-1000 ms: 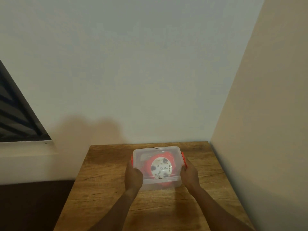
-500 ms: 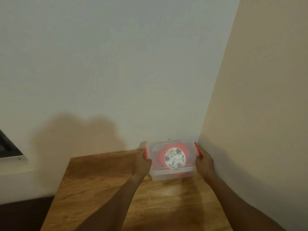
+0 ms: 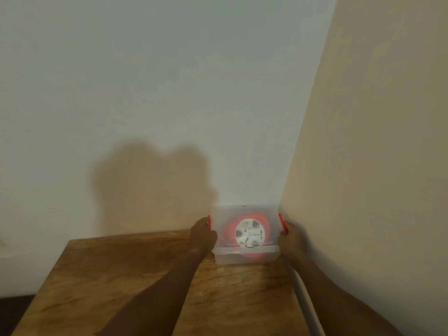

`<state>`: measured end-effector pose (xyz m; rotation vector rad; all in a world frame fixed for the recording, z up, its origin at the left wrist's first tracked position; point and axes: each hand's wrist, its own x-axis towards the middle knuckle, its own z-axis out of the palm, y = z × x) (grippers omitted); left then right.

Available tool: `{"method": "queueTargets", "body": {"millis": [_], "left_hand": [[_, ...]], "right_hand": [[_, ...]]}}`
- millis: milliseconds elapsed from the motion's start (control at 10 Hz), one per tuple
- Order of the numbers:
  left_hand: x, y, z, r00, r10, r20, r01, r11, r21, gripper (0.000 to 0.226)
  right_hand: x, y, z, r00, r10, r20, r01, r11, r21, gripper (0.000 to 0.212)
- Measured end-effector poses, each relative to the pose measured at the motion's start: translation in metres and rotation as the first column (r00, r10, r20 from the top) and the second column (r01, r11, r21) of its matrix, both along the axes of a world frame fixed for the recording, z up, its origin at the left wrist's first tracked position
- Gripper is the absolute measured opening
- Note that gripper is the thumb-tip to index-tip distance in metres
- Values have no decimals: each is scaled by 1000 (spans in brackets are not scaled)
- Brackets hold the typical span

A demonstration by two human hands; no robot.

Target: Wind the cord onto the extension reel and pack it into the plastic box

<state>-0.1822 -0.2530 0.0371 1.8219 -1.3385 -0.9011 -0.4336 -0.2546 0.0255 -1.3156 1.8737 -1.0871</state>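
Note:
A clear plastic box (image 3: 244, 255) with a lid and red side clips sits at the far right corner of the wooden table (image 3: 121, 275), close to both walls. Inside it lies the red extension reel (image 3: 249, 235) with its white socket face up. My left hand (image 3: 202, 235) grips the box's left side at the red clip. My right hand (image 3: 291, 238) grips the right side at the other clip, next to the beige wall.
A white wall (image 3: 169, 93) stands behind the table and a beige wall (image 3: 388, 166) runs along its right edge. A pale strip (image 3: 308, 304) runs along the table's right side. Dark floor (image 3: 9, 309) shows at the lower left.
The box, held by both hands, has moved from the middle of the table's far edge to the far right corner. The camera has turned right, so the window has left the view.

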Motion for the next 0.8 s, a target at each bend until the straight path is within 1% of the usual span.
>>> {"method": "queueTargets", "body": {"millis": [100,200,300,400,500,600,700,800], "left_hand": [[-5,-2,-6,1000,-4,20,4,1000,11,38],[-8,-6,-10,1000,22,21,-22,1000,-11,34],[-12,-7,-11,999,12,40,-12,1000,-11,39],[-14,-4,-11,999,1,40,0,1000,-22,37],[-14,-3,-11,997,-16,72,18,999,-29,31],[-6,2,-7,991,-36,133,44,997,-57,30],[11,10,5,974,-66,217,77,996,-40,45],[36,20,27,918,-62,393,105,991,-89,60]], "right_hand": [[-2,-6,-8,998,-11,56,12,1000,-11,26],[-2,-16,-6,996,0,89,1,1000,-10,25],[-3,-21,-6,998,-16,62,16,1000,-3,30],[-2,-19,-10,998,-15,69,16,1000,-10,28],[-1,-18,-13,999,-23,39,22,1000,15,28],[-5,-21,-11,998,43,-39,-40,996,75,34],[-5,-20,-3,979,174,-108,-154,973,170,51],[4,-16,13,938,230,-258,-195,969,154,56]]}}
